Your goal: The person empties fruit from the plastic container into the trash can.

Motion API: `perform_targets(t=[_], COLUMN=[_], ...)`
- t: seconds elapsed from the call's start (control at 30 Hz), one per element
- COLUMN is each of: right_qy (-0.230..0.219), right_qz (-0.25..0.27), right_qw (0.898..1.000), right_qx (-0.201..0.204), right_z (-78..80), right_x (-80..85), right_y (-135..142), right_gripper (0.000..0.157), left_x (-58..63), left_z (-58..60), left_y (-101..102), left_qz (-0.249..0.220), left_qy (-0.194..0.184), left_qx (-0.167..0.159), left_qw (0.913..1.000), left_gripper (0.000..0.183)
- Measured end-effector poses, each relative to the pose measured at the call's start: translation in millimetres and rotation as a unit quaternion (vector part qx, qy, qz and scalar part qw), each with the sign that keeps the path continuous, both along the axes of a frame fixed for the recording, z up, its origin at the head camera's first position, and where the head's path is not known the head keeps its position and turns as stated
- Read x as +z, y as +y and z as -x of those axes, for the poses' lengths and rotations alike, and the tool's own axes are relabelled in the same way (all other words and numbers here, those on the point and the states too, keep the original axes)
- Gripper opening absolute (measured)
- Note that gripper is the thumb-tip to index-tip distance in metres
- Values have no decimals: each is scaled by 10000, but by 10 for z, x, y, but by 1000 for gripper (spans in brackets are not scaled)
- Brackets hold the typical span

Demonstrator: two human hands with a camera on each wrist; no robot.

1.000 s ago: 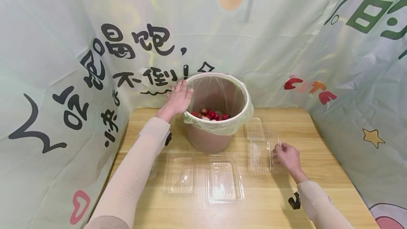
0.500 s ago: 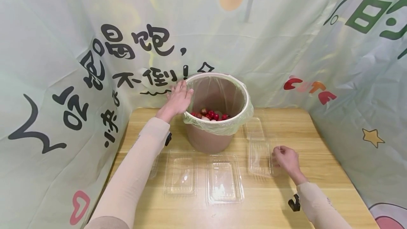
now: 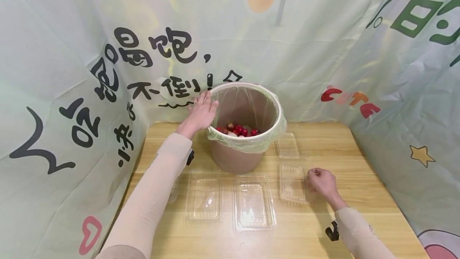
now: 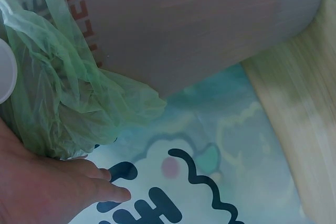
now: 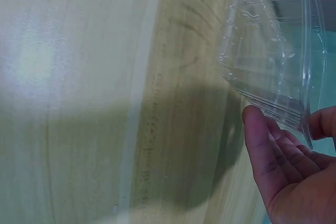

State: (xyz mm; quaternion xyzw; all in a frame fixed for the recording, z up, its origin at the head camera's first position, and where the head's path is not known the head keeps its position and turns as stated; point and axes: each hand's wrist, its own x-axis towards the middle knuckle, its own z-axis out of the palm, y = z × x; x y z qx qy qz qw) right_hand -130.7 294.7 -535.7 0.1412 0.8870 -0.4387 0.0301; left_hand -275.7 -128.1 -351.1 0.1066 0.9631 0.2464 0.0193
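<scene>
My right hand [image 3: 323,183] pinches the right edge of a clear plastic box [image 3: 292,183], thumb on one side and fingers on the other. In the right wrist view, that box [image 5: 262,56] looks raised off the table. My left hand [image 3: 203,111] rests on the left rim of a brownish-pink bucket [image 3: 235,159], its fingers fairly straight. A pale green plastic bag [image 4: 68,87] lines the bucket and folds over its rim. Inside lie several round red fruits [image 3: 238,130], too small to identify. The bucket hides part of its contents.
Two clear plastic containers [image 3: 253,203] lie in front of the bucket, and part of another shows by the left forearm. A clear piece [image 3: 287,147] lies behind the held box; whether they are joined, I cannot tell. Printed cloth [image 3: 305,59] walls the wooden table [image 3: 359,195].
The right hand has lowered the clear plastic box slightly, bringing it a little toward the front of the table. The left hand stays on the bucket rim.
</scene>
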Motion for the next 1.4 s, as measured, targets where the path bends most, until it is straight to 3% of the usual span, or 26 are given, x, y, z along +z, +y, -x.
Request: perform_targets(t=[0.43, 1.4], right_qy=[-144, -214], right_qz=[94, 224], right_qw=[9998, 9995], right_qx=[41, 42], right_z=[-48, -42], right_x=[-126, -140], right_y=[-2, -11], right_gripper=[37, 39], left_x=[-5, -1], left_z=[-3, -11], left_y=[8, 12], left_qz=[3, -49], left_qy=[34, 66], left_qx=[-14, 4], left_qw=[10000, 10000], left_gripper=[75, 75])
